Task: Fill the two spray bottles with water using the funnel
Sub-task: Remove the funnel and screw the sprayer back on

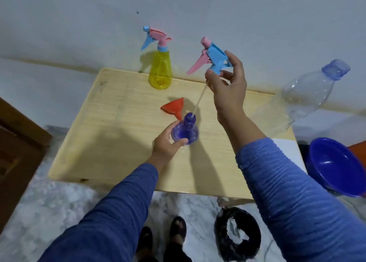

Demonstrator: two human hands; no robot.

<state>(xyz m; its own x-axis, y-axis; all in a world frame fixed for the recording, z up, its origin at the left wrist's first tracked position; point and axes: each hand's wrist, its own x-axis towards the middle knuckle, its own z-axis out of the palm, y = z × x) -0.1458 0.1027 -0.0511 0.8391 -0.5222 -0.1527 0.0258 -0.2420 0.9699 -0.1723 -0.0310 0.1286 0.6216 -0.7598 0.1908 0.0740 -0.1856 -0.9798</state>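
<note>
Holding: right hand [227, 89] pinches blue-pink spray head [213, 58], its tube tip in the blue bottle [185, 132] gripped by left hand [168, 145] mid-table [99, 142]. Red funnel [174, 108] lies just behind; yellow spray bottle [160, 71] far edge; clear water bottle [305, 97] right.

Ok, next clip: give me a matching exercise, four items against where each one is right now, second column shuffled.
Items:
1. yellow spray bottle
2. red funnel
3. blue trigger head
4. purple bottle

Places:
A. gripped by the left hand on the table
B. lying on its side on the table
C. standing at the table's far edge
D. raised in the right hand

Pairs: 1-C, 2-B, 3-D, 4-A
</note>
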